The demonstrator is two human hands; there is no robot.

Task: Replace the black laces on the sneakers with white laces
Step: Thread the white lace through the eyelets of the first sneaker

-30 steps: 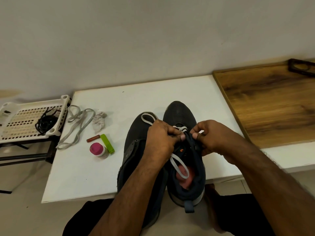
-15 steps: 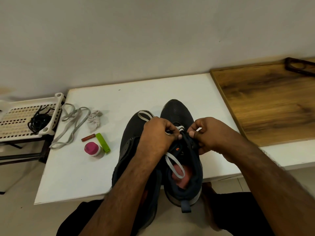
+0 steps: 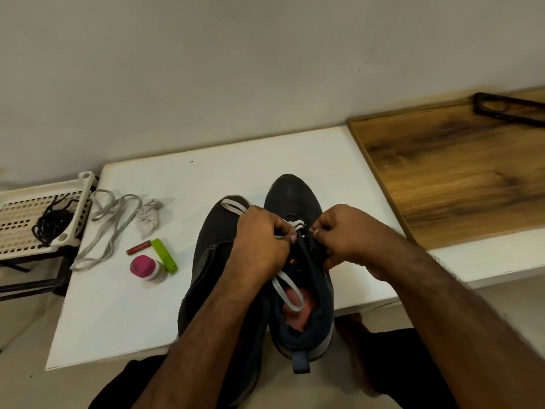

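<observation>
Two dark sneakers stand side by side on the white table (image 3: 124,314), toes pointing away from me. My left hand (image 3: 259,246) pinches the white lace (image 3: 287,293) over the right sneaker (image 3: 295,196); one loop of the lace hangs into the shoe's opening and another lies on the left sneaker (image 3: 215,237). My right hand (image 3: 345,237) grips the right side of the right sneaker's eyelet flap. A second white lace (image 3: 109,225) lies loose at the table's left. Black laces (image 3: 51,222) sit bundled in the white rack.
A white perforated rack (image 3: 17,231) stands left of the table. Near the loose lace lie a crumpled tissue (image 3: 147,215), a small red stick (image 3: 137,248), a green bar (image 3: 164,255) and a pink-capped bottle (image 3: 147,268). A wooden board (image 3: 460,178) lies at the right.
Both hands have stayed at the right sneaker's eyelets, with only small finger movements on the white lace. The camera view has shifted slightly.
</observation>
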